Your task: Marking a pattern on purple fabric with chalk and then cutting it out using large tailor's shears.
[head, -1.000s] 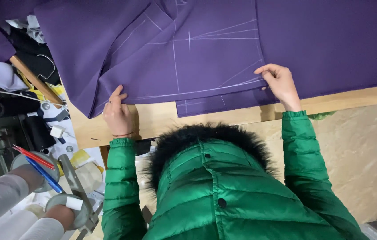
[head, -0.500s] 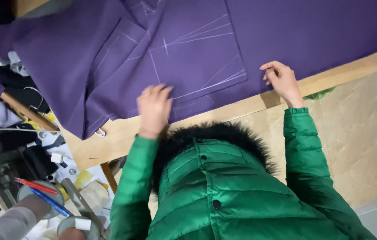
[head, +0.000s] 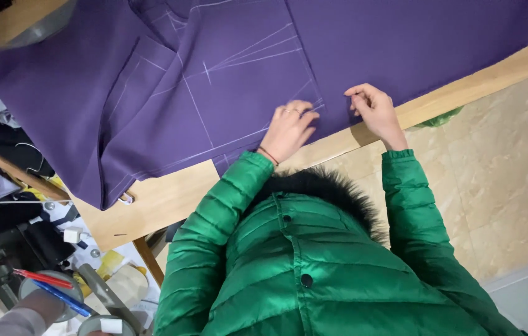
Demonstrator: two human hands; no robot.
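Purple cloth [head: 363,56]: largest item, spread flat ahead of both hands and running well past them to either side. Matte, smooth weave, no sheen. Pale chalk lines [head: 239,59] cross it just ahead and to the left of the left hand, straight strokes meeting at angles, plus one small cross mark. Several cut panels overlap on the left, their edges stepped. Judged: laid flat so the markings stay true and the layers line up.

Surface [head: 171,199]: pale wood board, bare strip showing on the near side of the hands, between the cloth edge and the green padded jacket [head: 314,274]. Jacket is quilted, glossy, with a dark fur-trimmed hood below the wrists.

Floor [head: 513,174]: beige polished tile, beyond and below the right hand.

Left hand [head: 290,127]: palm down, fingers spread and flat on the cloth at its near edge, beside a chalk line end. Not closed on anything; judged to be pressing the cloth still. Ring on one finger, thin band at the wrist.

Right hand [head: 373,112]: just right of the left hand, the two close but apart. Fingers curled, tips pinched at the cloth edge; whether fabric is actually nipped between them I cannot tell.

Far left, below the left elbow: red and blue pencils [head: 49,287] on a cluttered machine stand, well apart from both hands
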